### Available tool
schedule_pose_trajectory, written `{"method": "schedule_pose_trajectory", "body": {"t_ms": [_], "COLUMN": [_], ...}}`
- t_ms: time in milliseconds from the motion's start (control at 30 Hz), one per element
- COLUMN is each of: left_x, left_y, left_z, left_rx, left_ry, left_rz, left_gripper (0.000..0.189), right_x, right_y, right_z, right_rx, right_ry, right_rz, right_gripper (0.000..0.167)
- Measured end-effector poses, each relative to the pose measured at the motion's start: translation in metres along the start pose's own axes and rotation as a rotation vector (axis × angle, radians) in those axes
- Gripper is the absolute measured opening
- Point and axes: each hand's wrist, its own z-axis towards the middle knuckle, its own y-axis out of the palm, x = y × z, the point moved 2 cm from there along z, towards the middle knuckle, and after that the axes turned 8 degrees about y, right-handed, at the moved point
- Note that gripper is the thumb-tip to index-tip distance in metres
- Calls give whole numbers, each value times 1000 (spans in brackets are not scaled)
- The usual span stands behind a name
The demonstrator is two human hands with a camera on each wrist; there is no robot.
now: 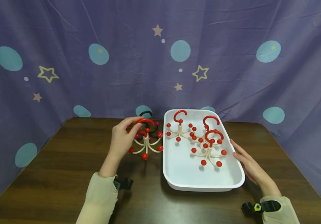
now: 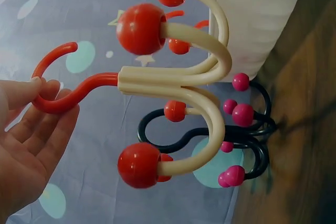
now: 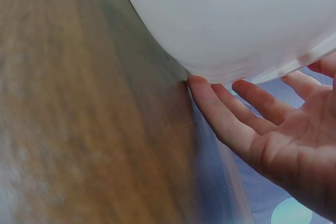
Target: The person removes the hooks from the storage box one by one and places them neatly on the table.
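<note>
My left hand [image 1: 122, 137] pinches the red hook of a hanger [image 1: 146, 144] with curved cream arms and red ball tips. This hanger is upright in the air, left of a white tray [image 1: 177, 168]. Behind it, partly hidden, stands a black hanger [image 2: 256, 131] with pink ball tips. Three similar red-and-cream hangers are in the tray: one at the back left [image 1: 180, 129], another at the back right [image 1: 211, 117] and the third in front of that [image 1: 209, 152]. Against the tray's right side rests my right hand [image 1: 250, 165], its fingers [image 3: 223, 114] fairly straight on the outer wall.
Everything stands on a dark brown wooden table [image 1: 51, 174]. A purple curtain [image 1: 132, 74] with stars and light-blue ovals hangs right behind the table's far edge. The tray's raised rim [image 1: 205, 186] runs all around it.
</note>
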Motion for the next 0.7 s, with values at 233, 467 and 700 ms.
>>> {"method": "schedule_pose_trajectory", "body": {"t_ms": [233,467,700], "left_x": [-8,-19,-28], "left_y": [-2,-1,2], "left_z": [-2,-5,-9], "left_rx": [0,-1,-20], "left_ry": [-5,-39,-72], "left_rz": [17,21,76], "left_gripper": [20,22,21], "right_x": [0,-1,0], "right_y": [0,0,0], "right_z": [0,1,1], "right_rx": [7,6,5], "right_ry": [14,18,17], "right_rz": [1,-9,-2], "right_gripper": [62,63,62]}}
